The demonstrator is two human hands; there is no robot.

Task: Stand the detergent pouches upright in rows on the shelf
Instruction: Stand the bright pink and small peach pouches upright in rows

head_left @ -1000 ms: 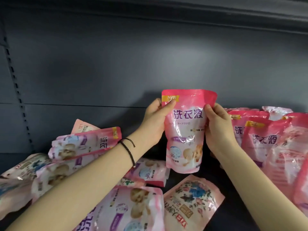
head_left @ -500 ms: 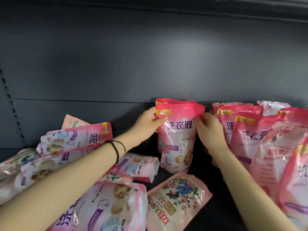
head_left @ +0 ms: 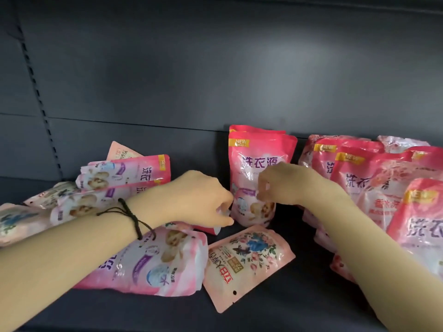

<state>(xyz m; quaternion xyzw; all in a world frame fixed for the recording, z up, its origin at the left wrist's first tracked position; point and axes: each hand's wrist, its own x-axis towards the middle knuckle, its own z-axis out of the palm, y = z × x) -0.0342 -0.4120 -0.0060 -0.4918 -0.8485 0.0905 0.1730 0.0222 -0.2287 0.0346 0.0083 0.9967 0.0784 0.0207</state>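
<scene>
Two hands low on shelf (head_left: 275,315): left hand (head_left: 199,200) pinches a lying pouch's (head_left: 217,227) edge; right hand (head_left: 285,185), fingers curled, touches upright pouch (head_left: 254,164); grip unclear.

Both hands (head_left: 199,197) (head_left: 287,184) low, fingers (head_left: 262,188) curled

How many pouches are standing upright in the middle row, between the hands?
2: the front pouch facing us, and a second pouch directly behind it, only its top edge showing. Others may be hidden behind.
</scene>
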